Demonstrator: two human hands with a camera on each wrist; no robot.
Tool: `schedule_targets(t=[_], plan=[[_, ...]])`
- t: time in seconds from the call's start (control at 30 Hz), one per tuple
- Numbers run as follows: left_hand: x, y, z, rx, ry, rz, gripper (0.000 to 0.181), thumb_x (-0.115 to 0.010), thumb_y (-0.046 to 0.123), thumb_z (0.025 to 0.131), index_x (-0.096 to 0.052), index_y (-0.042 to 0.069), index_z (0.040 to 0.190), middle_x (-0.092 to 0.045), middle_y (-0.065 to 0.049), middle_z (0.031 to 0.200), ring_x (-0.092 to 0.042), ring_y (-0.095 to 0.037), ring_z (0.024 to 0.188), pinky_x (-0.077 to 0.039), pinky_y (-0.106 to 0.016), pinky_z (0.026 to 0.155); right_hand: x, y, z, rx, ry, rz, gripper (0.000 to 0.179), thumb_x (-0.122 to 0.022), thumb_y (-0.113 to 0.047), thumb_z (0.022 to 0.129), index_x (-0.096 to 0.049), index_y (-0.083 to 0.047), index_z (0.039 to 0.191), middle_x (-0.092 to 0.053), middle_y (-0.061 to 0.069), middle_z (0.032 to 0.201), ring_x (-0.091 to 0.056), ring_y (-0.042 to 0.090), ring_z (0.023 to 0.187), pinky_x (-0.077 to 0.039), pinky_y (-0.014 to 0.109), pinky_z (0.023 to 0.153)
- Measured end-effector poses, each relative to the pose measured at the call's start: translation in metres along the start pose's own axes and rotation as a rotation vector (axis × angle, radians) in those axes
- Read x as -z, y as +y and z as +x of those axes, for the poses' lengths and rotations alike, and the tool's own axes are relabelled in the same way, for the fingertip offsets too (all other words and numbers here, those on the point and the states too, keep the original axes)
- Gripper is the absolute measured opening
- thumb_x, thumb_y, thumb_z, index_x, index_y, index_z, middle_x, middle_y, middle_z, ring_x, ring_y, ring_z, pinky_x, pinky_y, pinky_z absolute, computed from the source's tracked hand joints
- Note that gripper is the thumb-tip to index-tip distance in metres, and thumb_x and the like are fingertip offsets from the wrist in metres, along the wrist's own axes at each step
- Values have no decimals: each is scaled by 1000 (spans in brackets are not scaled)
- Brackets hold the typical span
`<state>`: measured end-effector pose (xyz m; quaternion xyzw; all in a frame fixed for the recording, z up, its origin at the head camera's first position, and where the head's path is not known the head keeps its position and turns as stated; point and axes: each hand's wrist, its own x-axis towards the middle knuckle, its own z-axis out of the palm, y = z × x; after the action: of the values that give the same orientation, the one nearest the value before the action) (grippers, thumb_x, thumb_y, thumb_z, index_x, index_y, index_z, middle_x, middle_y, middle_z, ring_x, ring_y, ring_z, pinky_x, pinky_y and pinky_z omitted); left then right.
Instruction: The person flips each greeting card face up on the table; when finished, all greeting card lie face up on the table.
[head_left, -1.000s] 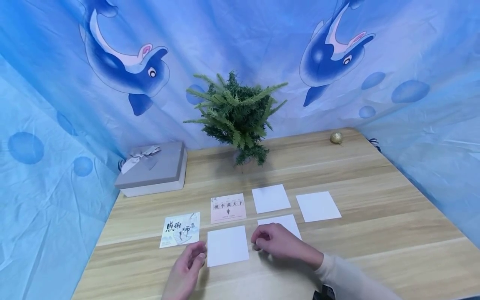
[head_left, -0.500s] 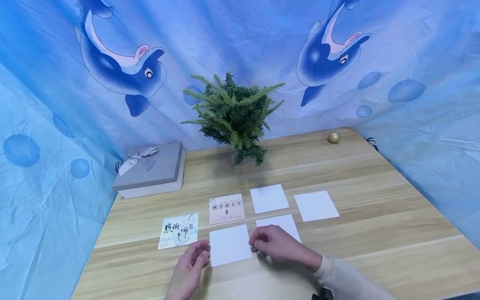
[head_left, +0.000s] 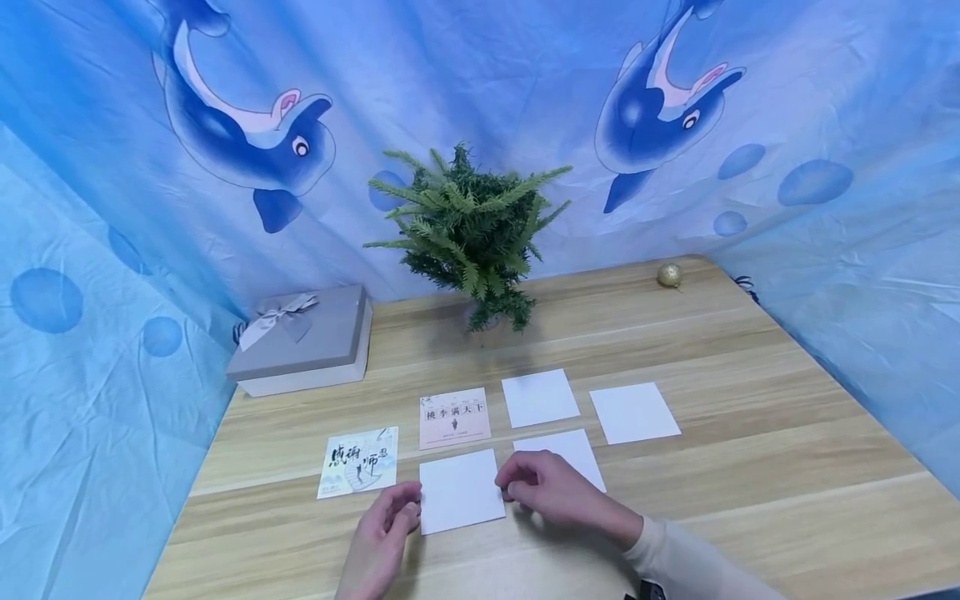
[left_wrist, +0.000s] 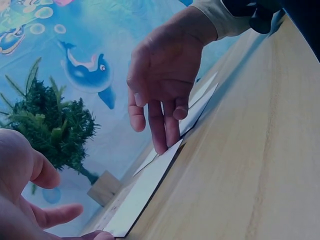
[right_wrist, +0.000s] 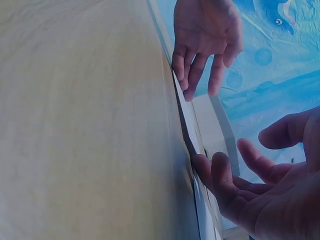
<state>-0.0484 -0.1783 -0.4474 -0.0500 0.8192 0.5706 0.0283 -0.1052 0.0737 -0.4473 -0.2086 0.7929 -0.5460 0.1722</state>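
Observation:
A blank white square card lies on the wooden table between my two hands. My left hand is at its left edge, fingertips touching the side and thumb apart from the fingers. At its right edge is my right hand, relaxed fingertips against the card's side. In the left wrist view, the white card spans the space between both hands' fingertips. Under my right hand another blank card is partly covered. To the left lies a printed card with black calligraphy; a pink printed card is just behind the middle one.
Two more blank cards, one behind and one at right, lie flat. A grey gift box with a ribbon stands back left. A small artificial tree rises at the back, and a gold bauble sits at the far right.
Over the second my left hand has come against the middle card, which has shifted slightly right to my right hand's fingertips. Since half a second ago almost nothing differs.

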Motion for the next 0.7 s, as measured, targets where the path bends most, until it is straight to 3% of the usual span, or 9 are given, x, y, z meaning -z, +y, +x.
schedule_targets(t=[0.33,0.43,0.57,0.7], plan=[[2,-2,0,0,21,-54,32,-47,3,97,-54,-7,127,-61,-21,124,-59,-31,116,-52,-17,88,-2,1,1,9,21,62,19,-53,1,86,-67,-1,99,-70,9,92,-69,22,83,-56,25,65],[2,-2,0,-8,44,-46,29,-48,5,98,-56,-4,125,-62,-19,124,-61,-22,113,-50,-16,90,-1,2,1,33,46,58,19,-53,4,87,-67,-1,98,-69,8,92,-68,22,82,-56,25,65],[2,-3,0,-30,84,-103,27,-46,3,99,-58,-4,122,-62,-19,126,-63,-8,107,-48,-15,93,-1,4,2,91,91,-10,18,-55,5,87,-67,-4,96,-69,4,89,-64,16,80,-54,22,68],[2,-3,0,-42,123,-168,26,-46,-2,98,-60,-5,120,-62,-20,126,-64,-4,104,-49,-16,93,-2,5,3,131,128,-30,18,-58,7,85,-67,-5,94,-68,2,89,-61,10,80,-53,21,71]])
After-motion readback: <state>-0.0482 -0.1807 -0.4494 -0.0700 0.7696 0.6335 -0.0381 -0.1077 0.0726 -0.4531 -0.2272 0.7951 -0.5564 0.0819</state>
